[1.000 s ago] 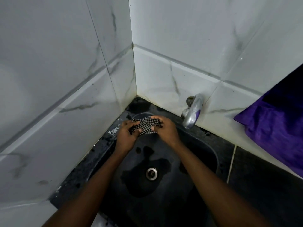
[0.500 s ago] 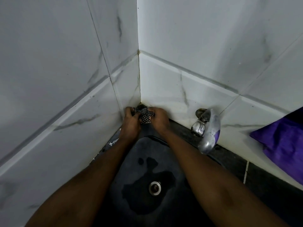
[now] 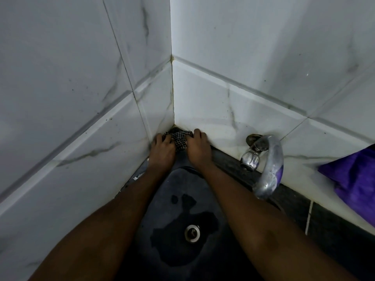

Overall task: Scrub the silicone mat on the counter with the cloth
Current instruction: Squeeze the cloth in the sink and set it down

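Behind the dark sink (image 3: 162, 209), both hands press the checked cloth (image 3: 179, 139).

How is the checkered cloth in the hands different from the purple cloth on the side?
The checkered cloth is black-and-white patterned; the purple cloth is one plain colour. The checkered cloth looks small and is bunched between the left hand and right hand in the wall corner behind the sink; the purple cloth looks much bigger and lies untouched at the right edge, partly out of view. Both are crumpled fabric.
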